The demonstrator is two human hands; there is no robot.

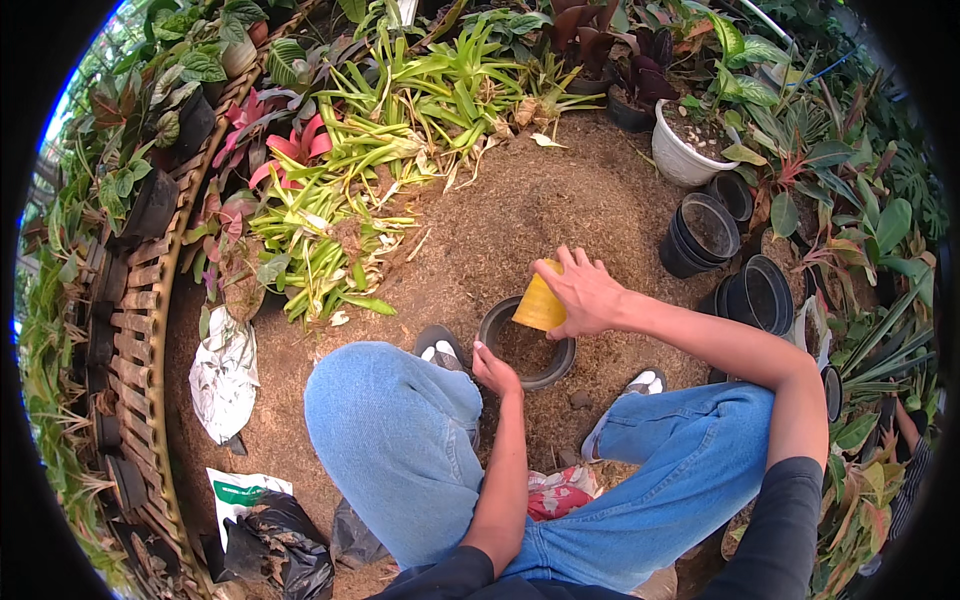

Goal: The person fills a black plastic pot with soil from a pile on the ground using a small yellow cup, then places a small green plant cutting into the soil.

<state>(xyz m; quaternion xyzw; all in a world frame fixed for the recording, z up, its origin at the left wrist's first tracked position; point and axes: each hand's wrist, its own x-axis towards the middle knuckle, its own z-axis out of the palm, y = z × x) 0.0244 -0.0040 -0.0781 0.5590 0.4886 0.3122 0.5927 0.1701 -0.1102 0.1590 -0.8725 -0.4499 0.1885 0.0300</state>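
My right hand (pixel 587 292) grips a yellow plastic cup-like container (pixel 540 302), tilted over a round black plant pot (pixel 556 370). Fingers spread across its far side, the thumb on the near side. What the container holds is hidden. Loose brown soil mix (pixel 517 349) shows inside the pot, which stands on the ground between my feet. At the pot's left rim is my left hand (pixel 496 370), its thumb up along the edge and its fingers against the outer wall. Beyond the pot spreads a low mound of brown growing mix (pixel 555 202).
Uprooted green plants (pixel 405 135) lie heaped at the far left. Stacked black pots (pixel 699 234) and a white pot (pixel 691 146) stand to the right. A slatted bench (pixel 142 330) with potted plants curves along the left, near plastic bags (pixel 281 540). Another person's arm (pixel 907 427) shows far right.
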